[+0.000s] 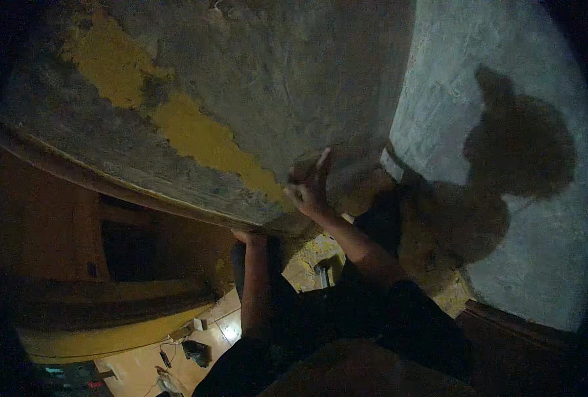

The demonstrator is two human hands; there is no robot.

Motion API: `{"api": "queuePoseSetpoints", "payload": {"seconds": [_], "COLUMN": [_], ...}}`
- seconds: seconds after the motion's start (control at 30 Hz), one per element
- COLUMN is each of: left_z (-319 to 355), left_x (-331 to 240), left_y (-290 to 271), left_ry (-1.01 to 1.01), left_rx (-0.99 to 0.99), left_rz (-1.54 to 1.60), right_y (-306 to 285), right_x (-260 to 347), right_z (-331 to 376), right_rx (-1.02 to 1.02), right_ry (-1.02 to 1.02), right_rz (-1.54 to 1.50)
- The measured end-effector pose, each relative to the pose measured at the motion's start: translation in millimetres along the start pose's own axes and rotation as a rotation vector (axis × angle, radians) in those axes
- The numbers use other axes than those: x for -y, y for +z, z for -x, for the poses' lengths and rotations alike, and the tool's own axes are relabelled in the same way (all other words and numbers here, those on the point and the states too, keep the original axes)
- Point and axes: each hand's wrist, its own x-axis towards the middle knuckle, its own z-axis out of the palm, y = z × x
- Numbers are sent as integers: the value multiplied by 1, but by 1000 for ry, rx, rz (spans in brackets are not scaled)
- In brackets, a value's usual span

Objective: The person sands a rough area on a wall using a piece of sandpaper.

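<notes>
My right hand [310, 197] is raised against the grey, rough-plastered wall [261, 86], at the lower end of a long yellow patch [198, 135]. Its index finger stretches upward, and the other fingers close around a small dark thing [302, 173] whose kind the dim light hides. Lower and to the left, my left hand [247, 235] rests at the trim edge [168, 210] along the wall's bottom. Its fingers are mostly lost in shadow.
A pale wall [539, 264] meets the plastered one at a corner on the right, with a large shadow across it. At lower left are a dark wooden recess [135, 251] and a tiled floor [221, 314] with a black object [196, 353] and cords.
</notes>
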Motion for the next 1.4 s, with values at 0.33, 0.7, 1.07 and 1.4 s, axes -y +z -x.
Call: {"api": "queuePoseSetpoints", "payload": {"seconds": [0.33, 0.7, 1.07, 1.4], "left_z": [-5, -79, -66, -9], "left_x": [7, 24, 38, 15], "left_y": [-8, -91, -101, 13], "left_ry": [-8, 727, 627, -52], "left_rx": [-19, 364, 302, 25], "left_rz": [117, -1145, -904, 196], "right_y": [22, 34, 21, 11], "right_x": [-7, -26, -25, -83], "right_z": [22, 41, 18, 18], "right_rx": [119, 180, 56, 101], "right_ry": [237, 303, 241, 682], "right_rz": [-134, -80, -153, -318]}}
